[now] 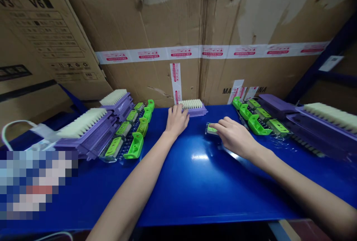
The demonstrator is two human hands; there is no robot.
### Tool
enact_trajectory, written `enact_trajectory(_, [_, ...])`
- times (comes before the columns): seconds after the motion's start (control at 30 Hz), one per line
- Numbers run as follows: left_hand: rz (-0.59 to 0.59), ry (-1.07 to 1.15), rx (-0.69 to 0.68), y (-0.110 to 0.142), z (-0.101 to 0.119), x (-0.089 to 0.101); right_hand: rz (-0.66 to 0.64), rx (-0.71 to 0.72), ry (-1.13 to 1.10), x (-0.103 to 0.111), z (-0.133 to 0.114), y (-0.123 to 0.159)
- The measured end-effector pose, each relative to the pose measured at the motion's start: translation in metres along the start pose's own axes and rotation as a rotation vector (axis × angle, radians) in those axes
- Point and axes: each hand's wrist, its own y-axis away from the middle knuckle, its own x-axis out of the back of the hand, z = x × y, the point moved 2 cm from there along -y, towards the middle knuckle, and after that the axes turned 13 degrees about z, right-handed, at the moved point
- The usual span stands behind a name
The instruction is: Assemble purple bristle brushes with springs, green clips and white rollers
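Near the back of the blue table, a purple slotted holder (197, 112) carries a row of cream-white pleats or bristles. My left hand (177, 120) has its fingers closed over the left end of this holder. Closer to me and to the right, my right hand (235, 136) pinches a small green-topped block (212, 128) with a clear casing, low over the table. The fingers cover the right part of that block. Nearest to my right hand are bright green brackets (258, 125) in a slanting row.
At left stand purple holders (92, 137) with white tops, green-topped blocks (114, 147) and green brackets (135, 146). More purple holders (315, 129) and green-topped blocks (279, 126) lie at right. Taped cardboard (150, 77) walls the back of the blue table (178, 196).
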Motion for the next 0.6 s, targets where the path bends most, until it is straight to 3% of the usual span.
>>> enact_trajectory(0.17, [-0.027, -0.034, 0.079, -0.001, -0.002, -0.001, -0.042, 0.034, -0.009, -0.019, -0.009, -0.017])
enact_trajectory(0.33, [-0.049, -0.073, 0.185, 0.0, -0.005, -0.002, -0.004, 0.034, 0.018, -0.03, -0.009, -0.022])
enact_trajectory(0.47, [-0.059, -0.073, 0.249, 0.002, -0.007, -0.004, 0.07, -0.017, 0.024, -0.018, 0.002, -0.013])
enact_trajectory(0.6, [-0.034, -0.054, 0.252, 0.002, -0.007, -0.004, 0.169, -0.126, 0.016, 0.011, 0.026, 0.009])
